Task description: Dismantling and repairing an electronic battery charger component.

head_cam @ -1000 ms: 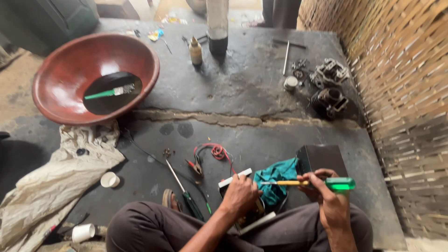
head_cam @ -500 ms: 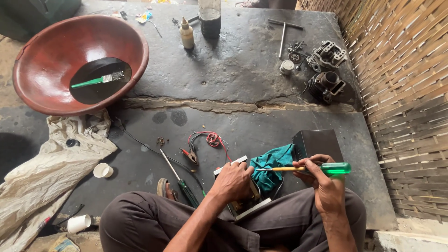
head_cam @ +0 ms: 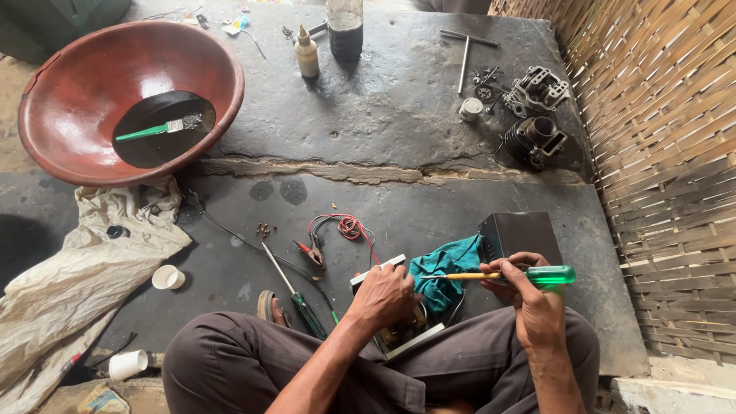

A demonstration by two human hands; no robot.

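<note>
I sit cross-legged on a dark concrete floor. My right hand [head_cam: 529, 295] grips a screwdriver [head_cam: 510, 275] with a green handle and yellow shaft, held level and pointing left into a teal rag [head_cam: 445, 268]. My left hand [head_cam: 386, 295] presses down on a metal part [head_cam: 406, 337] between my knees, next to a white-edged flat piece [head_cam: 376, 270]; the part is mostly hidden under the hand and rag. A black box [head_cam: 521, 234] stands just behind the rag.
A red basin [head_cam: 77, 100] with dark liquid and a green brush [head_cam: 157, 129] sits far left. Engine cylinder parts [head_cam: 537, 115], a T-wrench [head_cam: 465, 46], bottles [head_cam: 308, 54], red-wired clips [head_cam: 337, 230], a second screwdriver [head_cam: 295, 295], white cups [head_cam: 167, 277] and a crumpled sack [head_cam: 77, 261] lie around. A woven wall [head_cam: 675, 153] borders the right.
The view has tilted slightly, shifting the scene down in frame. Both hands stay on the part and screwdriver with little movement.
</note>
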